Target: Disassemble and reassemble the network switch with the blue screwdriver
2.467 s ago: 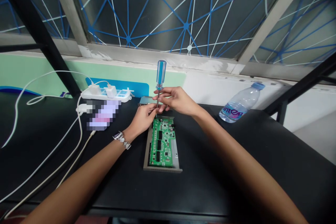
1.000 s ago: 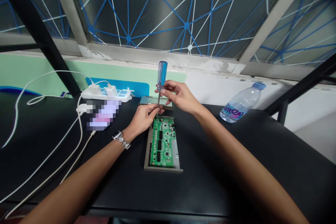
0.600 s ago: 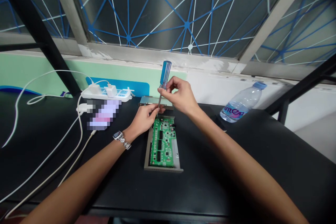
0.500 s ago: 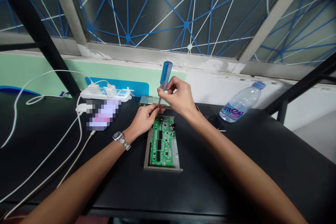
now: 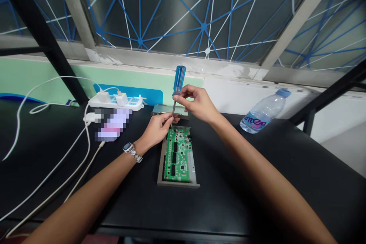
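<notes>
A screwdriver [image 5: 179, 77] with a clear blue handle stands nearly upright, leaning slightly right at the top. My right hand [image 5: 200, 103] pinches it at the base of the handle, thumb and fingertips closed. Lower down, my left hand [image 5: 156, 129] closes thumb and fingers around the shaft near its tip. The tip meets the far left corner of a green circuit board [image 5: 179, 160]; fingers partly cover that spot. The board lies in a shallow grey metal casing [image 5: 192, 169] on the black table. Behind the hands lies a flat metal piece [image 5: 159, 109], partly covered by my left fingers.
To the left are a white power strip [image 5: 133, 103] with plugged chargers, a blurred-out phone [image 5: 114, 126] and loose white cables [image 5: 89, 137]. A water bottle [image 5: 264, 112] stands at the right, near the wall. Black metal posts [image 5: 54, 53] rise at the table's back.
My right hand has shifted slightly and its fingers have turned at the handle. The screwdriver's handle has moved a little left. My left hand stays nearly in place.
</notes>
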`<state>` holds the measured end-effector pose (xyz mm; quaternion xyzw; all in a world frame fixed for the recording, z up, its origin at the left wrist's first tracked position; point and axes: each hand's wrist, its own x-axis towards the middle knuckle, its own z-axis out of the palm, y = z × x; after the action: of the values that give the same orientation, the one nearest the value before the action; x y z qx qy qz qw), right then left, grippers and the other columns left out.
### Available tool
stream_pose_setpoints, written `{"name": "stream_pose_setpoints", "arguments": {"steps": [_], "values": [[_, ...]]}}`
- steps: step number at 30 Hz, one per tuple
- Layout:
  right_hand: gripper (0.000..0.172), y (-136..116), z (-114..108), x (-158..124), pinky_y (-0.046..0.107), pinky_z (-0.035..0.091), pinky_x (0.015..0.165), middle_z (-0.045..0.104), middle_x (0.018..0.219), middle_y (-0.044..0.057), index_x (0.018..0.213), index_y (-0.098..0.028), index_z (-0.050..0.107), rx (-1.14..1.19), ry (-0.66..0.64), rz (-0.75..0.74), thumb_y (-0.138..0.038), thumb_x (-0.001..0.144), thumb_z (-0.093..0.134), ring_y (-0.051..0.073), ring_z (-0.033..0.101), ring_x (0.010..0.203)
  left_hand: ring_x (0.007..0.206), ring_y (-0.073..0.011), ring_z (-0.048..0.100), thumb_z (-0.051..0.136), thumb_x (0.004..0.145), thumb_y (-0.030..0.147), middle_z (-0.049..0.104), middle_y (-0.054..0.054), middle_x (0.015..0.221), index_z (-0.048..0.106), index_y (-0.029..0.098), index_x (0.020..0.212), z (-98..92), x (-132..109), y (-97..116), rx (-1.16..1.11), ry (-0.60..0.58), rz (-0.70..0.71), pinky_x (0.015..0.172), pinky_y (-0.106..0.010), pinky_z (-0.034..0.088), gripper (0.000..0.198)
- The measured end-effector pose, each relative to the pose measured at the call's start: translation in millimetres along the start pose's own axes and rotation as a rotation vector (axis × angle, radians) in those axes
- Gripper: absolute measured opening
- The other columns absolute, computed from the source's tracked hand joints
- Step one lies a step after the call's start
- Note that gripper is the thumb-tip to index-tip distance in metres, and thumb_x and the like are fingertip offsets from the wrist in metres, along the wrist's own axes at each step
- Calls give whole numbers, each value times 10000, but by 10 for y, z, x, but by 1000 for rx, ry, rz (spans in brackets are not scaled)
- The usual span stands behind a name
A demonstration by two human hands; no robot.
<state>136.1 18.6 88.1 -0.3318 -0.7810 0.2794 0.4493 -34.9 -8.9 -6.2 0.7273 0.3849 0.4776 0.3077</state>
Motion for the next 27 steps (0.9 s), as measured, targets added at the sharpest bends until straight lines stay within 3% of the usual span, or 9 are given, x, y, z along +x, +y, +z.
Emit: {"name": "stream_pose_setpoints", "arguments": {"steps": [6,11,16,20,27], "values": [[224,-101,112,-68,295,420,607,571,614,-16,730,-197,543,-217,209,-13,-347,801,694,138,546,617,1004,-227,716,467,984,269,770,-78,1032,683,173,1080,48,-57,51,142,61,24,919,-335,523,255],[234,-169,182,-109,308,399,574,579,591,-15,736,-216,521,-301,262,41,-366,805,687,148,536,568,921,-224,722,429,1001,259,759,-69,998,637,193,1041,128,-105,70,218,102,10,839,-321,527,222],[271,-161,78,-71,318,474,646,621,729,13,794,-207,533,-183,106,-4,-403,793,720,170,601,707,927,-225,718,407,1010,267,756,-73,985,613,196,1036,127,-109,59,207,82,7,845,-321,520,219],[256,-91,-46,-31,261,514,526,590,821,25,866,-200,555,79,-115,36,-401,809,703,183,597,820,938,-231,719,397,1012,280,759,-74,990,603,201,1025,119,-106,37,186,68,7,856,-334,518,221],[294,-1,-131,4,252,563,504,580,834,21,870,-176,606,213,-186,79,-424,786,741,150,572,763,926,-215,723,401,1013,288,759,-61,967,592,201,1045,116,-90,28,167,59,13,865,-334,515,212]]}}
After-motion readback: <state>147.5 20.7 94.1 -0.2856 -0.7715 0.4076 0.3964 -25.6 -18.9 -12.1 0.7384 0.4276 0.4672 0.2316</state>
